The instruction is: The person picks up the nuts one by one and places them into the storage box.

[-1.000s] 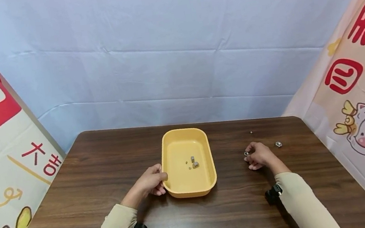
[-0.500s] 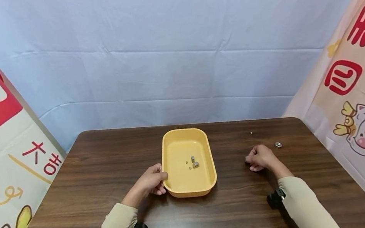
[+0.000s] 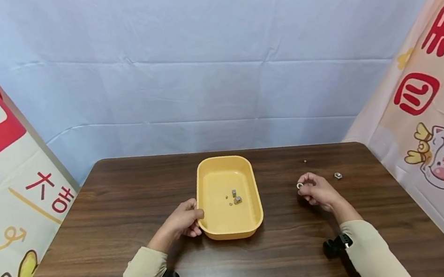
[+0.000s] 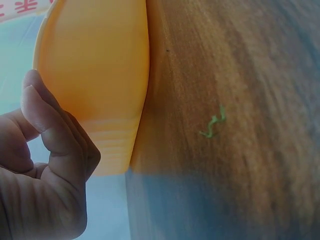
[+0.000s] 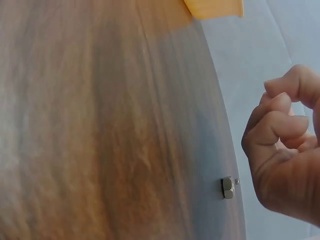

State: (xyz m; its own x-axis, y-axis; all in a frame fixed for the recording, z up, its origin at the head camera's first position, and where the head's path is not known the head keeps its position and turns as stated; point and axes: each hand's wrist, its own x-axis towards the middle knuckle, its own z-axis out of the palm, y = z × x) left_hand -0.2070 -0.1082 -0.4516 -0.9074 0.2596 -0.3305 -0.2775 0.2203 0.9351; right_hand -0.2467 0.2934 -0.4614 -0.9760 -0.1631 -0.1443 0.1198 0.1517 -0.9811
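Note:
A yellow plastic tray [image 3: 223, 181] rests on the table, and my left hand [image 3: 184, 219] grips its left rim between thumb and fingers. Inside lie two larger metal nuts [image 3: 237, 200] and two tiny metal pieces [image 3: 231, 204]. To the right of the tray, my right hand [image 3: 318, 190] pinches a silver nut [image 3: 299, 186] by its fingertips, just over the table. Curled fingers hide that nut in the right wrist view. Another hex nut [image 3: 338, 175] lies to the right of this hand, and a tiny nut [image 3: 305, 161] lies beyond it.
The dark wood table [image 3: 257, 270] ends at a pale blue cloth backdrop [image 3: 206, 88]. Printed banners [image 3: 443, 136] hang at both sides. A black wrist camera [image 3: 337, 245] sits under each forearm.
The right hand has turned and lifted slightly; the nut, hidden half a second ago, shows again at its fingertips. The left hand and tray have stayed put.

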